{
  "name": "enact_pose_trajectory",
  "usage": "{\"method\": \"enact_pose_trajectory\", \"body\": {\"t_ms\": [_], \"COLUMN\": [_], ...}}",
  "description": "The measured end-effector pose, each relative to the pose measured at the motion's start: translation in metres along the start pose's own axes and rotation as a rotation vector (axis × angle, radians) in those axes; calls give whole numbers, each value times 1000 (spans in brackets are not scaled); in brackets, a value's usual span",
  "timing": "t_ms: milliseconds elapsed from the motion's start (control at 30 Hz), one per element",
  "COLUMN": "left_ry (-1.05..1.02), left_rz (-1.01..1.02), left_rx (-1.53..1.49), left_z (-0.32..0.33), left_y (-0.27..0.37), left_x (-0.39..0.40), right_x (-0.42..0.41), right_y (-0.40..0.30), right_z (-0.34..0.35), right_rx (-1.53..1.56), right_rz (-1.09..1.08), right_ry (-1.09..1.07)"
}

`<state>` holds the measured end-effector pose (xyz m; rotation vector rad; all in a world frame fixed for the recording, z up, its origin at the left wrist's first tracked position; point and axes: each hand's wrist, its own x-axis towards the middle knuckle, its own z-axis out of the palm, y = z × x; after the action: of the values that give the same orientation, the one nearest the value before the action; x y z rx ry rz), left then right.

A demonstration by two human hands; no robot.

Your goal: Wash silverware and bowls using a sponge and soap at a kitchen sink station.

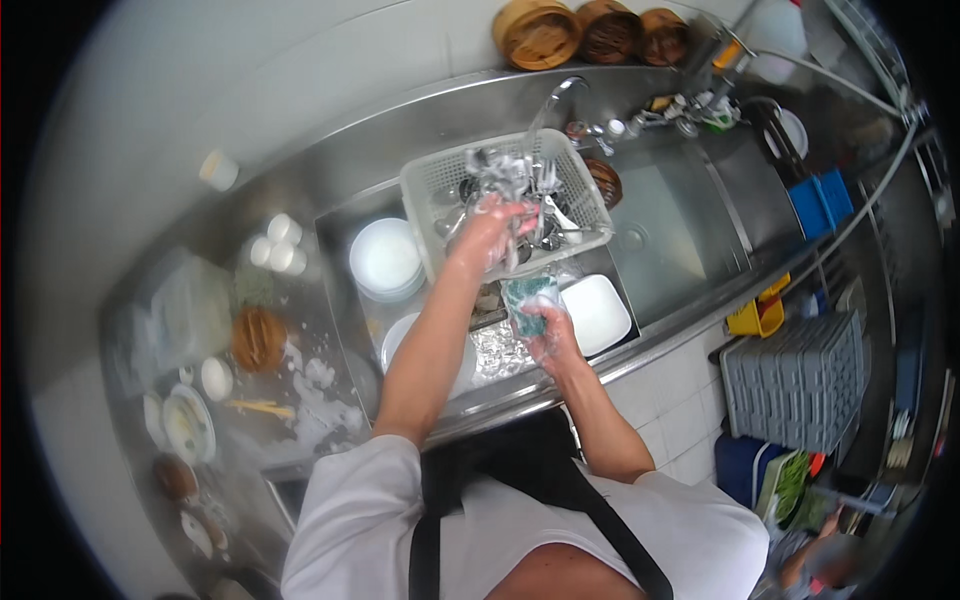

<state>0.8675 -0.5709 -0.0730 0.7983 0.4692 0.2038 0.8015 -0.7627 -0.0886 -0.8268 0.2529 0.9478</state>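
Note:
My left hand [491, 232] reaches into a white perforated plastic basket [420, 180] of cutlery, its fingers among foamy, blurred utensils; whether it grips any is unclear. Water runs from the curved faucet [568, 84] into the basket. A white spoon [562, 218] lies at the basket's right side. Below the basket, my right hand [553, 334] holds a soapy green scouring sponge [534, 300]. Beside that hand sits a white square dish [598, 315]. Stacked white bowls [386, 259] stand left of my left forearm, and a white round plate [397, 341] is partly hidden under the forearm.
A water-filled sink basin [660, 225] lies to the right. On the left steel counter are white cups [283, 244], a bamboo steamer lid [259, 339], used plates [187, 424] and foam. Bamboo steamers [536, 34] line the back ledge. Gray crates [795, 375] stand lower right; another person is partly visible beyond.

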Motion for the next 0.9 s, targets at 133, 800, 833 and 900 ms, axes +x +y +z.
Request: {"method": "enact_pose_trajectory", "body": {"t_ms": [133, 800, 833, 900], "left_ry": [164, 970, 906, 629], "left_rz": [30, 546, 557, 176], "left_rx": [94, 1796, 1799, 2189], "left_z": [-77, -625, -645, -670], "left_y": [-17, 386, 399, 416], "left_x": [-55, -425, -402, -359], "right_x": [26, -36, -36, -27], "right_y": [46, 354, 364, 380], "right_z": [1, 223, 219, 210], "right_rx": [-149, -2334, -2429, -2381], "right_rz": [212, -217, -215, -200], "right_ry": [-89, -1096, -1015, -907]}}
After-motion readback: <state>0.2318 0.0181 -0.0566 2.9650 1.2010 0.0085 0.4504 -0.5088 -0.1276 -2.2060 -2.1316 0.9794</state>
